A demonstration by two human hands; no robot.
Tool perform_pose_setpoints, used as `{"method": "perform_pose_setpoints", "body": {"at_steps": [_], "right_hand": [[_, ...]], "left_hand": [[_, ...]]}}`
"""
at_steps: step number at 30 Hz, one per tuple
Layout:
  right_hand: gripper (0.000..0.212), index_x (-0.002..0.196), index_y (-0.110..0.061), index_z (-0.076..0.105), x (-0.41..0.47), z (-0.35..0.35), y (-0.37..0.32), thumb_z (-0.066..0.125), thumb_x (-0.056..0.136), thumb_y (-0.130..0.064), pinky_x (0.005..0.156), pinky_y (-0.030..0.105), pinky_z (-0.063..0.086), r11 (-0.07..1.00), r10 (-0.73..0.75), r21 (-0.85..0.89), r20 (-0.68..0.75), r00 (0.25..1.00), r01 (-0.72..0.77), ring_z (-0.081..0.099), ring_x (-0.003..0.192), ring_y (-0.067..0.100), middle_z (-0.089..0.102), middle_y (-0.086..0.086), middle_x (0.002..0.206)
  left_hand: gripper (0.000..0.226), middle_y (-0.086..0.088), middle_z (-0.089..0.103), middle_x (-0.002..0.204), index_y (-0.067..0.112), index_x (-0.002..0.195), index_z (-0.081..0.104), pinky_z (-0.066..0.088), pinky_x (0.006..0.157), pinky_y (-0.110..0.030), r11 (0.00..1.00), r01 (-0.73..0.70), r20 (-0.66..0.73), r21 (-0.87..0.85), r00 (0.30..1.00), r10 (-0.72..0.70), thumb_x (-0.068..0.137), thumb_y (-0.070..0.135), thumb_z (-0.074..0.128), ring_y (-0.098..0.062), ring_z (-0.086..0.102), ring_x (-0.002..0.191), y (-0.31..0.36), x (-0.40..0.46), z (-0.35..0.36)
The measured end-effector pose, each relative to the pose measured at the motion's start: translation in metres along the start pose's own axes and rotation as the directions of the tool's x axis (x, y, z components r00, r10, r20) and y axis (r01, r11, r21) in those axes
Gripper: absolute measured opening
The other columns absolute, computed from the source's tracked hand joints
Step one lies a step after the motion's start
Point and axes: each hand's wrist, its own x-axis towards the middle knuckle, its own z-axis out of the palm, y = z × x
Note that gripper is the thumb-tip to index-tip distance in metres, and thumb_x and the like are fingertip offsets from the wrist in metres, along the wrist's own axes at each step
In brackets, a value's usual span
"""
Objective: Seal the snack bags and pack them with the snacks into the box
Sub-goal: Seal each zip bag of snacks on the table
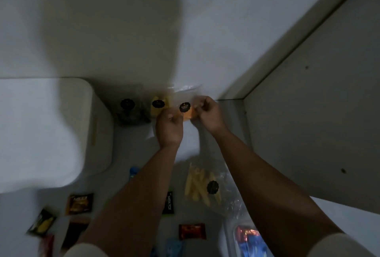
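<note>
four snack bags (202,182) – two hands (169,128)

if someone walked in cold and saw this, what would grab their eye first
Two bare arms reach up the middle of the frame, where the left hand and right hand pinch a clear snack bag with orange contents and a round black sticker, against the far wall. Beside it stand two more stickered bags, and nearer lies a bag of pale yellow sticks. Small wrapped snacks are scattered along the bottom.
</note>
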Motion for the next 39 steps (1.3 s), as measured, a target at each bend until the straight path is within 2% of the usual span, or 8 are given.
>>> {"method": "perform_pose_setpoints", "body": {"at_steps": [4, 8, 14, 21, 27, 33, 37, 39], "right_hand": [[0.040, 0.125, -0.015, 0.062, -0.010, -0.013, 0.014, 0.067, 0.085, -0.019, 0.102, 0.044, 0.055, 0.999, 0.048, 0.008, -0.062, 0.997, -0.047, 0.069, 0.106, 0.023, 0.071, 0.007, 0.114], [0.047, 0.137, -0.011, 0.057, -0.077, -0.047, 0.010, 0.068, 0.091, -0.015, 0.093, 0.027, 0.052, 0.972, 0.163, -0.154, -0.097, 0.982, -0.176, 0.066, 0.108, 0.022, 0.067, 0.008, 0.119], [0.055, 0.144, -0.002, 0.050, -0.167, -0.084, 0.035, 0.063, 0.095, -0.023, 0.104, 0.032, 0.045, 0.840, 0.328, -0.388, -0.198, 0.924, -0.381, 0.058, 0.129, 0.035, 0.062, 0.020, 0.139], [0.042, 0.126, -0.004, 0.060, -0.216, -0.101, 0.046, 0.056, 0.094, -0.032, 0.094, 0.042, 0.051, 0.743, 0.265, -0.539, -0.307, 0.914, -0.397, 0.065, 0.114, 0.040, 0.067, 0.022, 0.123], [0.048, 0.128, -0.015, 0.056, -0.235, -0.109, 0.054, 0.055, 0.089, -0.043, 0.113, 0.061, 0.023, 0.440, 0.531, -0.754, -0.219, 0.818, -0.488, 0.054, 0.128, 0.033, 0.061, 0.008, 0.131], [0.020, 0.081, -0.007, 0.067, -0.221, -0.106, 0.068, 0.068, 0.073, -0.025, 0.099, 0.056, 0.048, 0.662, 0.472, -0.618, -0.093, 0.876, -0.423, 0.066, 0.089, 0.026, 0.067, 0.008, 0.083], [0.013, 0.080, 0.008, 0.073, -0.230, -0.102, 0.035, 0.072, 0.079, -0.005, 0.056, 0.027, 0.056, 0.893, 0.424, -0.101, -0.141, 0.895, -0.439, 0.067, 0.070, 0.024, 0.068, 0.018, 0.073], [0.006, 0.081, -0.004, 0.070, -0.236, -0.095, 0.017, 0.071, 0.084, -0.009, 0.054, 0.020, 0.048, 0.909, 0.417, 0.042, -0.100, 0.903, -0.415, 0.067, 0.063, 0.016, 0.066, 0.009, 0.072]], "left_hand": [[0.023, -0.012, 0.069, 0.118, 0.011, 0.113, 0.067, 0.050, 0.083, -0.034, 0.994, 0.061, -0.015, 0.092, 0.998, -0.060, 0.095, 0.025, 0.064, -0.032, 0.064, 0.108, 0.001, -0.012, -0.013], [0.029, -0.011, 0.067, 0.124, 0.015, 0.119, 0.066, 0.049, 0.087, -0.031, 0.983, 0.034, 0.102, 0.183, 0.993, -0.053, 0.093, 0.027, 0.066, -0.031, 0.064, 0.111, -0.016, -0.053, -0.029], [0.037, -0.002, 0.068, 0.118, 0.023, 0.120, 0.063, 0.046, 0.080, -0.027, 0.935, -0.025, 0.309, 0.353, 0.947, -0.092, 0.088, 0.042, 0.070, -0.021, 0.064, 0.100, -0.024, -0.125, -0.054], [0.072, -0.003, 0.063, 0.130, 0.024, 0.135, 0.055, 0.051, 0.089, -0.035, 0.853, -0.201, 0.443, 0.481, 0.896, -0.039, 0.077, 0.063, 0.074, -0.028, 0.062, 0.117, -0.027, -0.163, -0.059], [0.044, -0.006, 0.068, 0.118, 0.015, 0.119, 0.063, 0.042, 0.072, -0.031, 0.739, -0.330, 0.477, 0.587, 0.879, 0.013, 0.091, 0.048, 0.069, -0.028, 0.065, 0.105, -0.033, -0.168, -0.056], [0.041, -0.010, 0.067, 0.116, 0.013, 0.119, 0.062, 0.052, 0.079, -0.038, 0.733, -0.289, 0.414, 0.616, 0.910, 0.011, 0.093, 0.044, 0.066, -0.030, 0.065, 0.104, -0.046, -0.166, -0.061], [0.049, -0.012, 0.054, 0.126, 0.016, 0.125, 0.053, 0.054, 0.081, -0.044, 0.786, -0.293, 0.343, 0.544, 0.933, 0.111, 0.088, 0.044, 0.070, -0.033, 0.057, 0.111, -0.043, -0.171, -0.073], [0.042, -0.006, 0.056, 0.118, 0.021, 0.114, 0.054, 0.055, 0.077, -0.042, 0.809, -0.371, 0.323, 0.455, 0.916, 0.238, 0.087, 0.047, 0.071, -0.027, 0.058, 0.103, -0.036, -0.177, -0.078]]}}
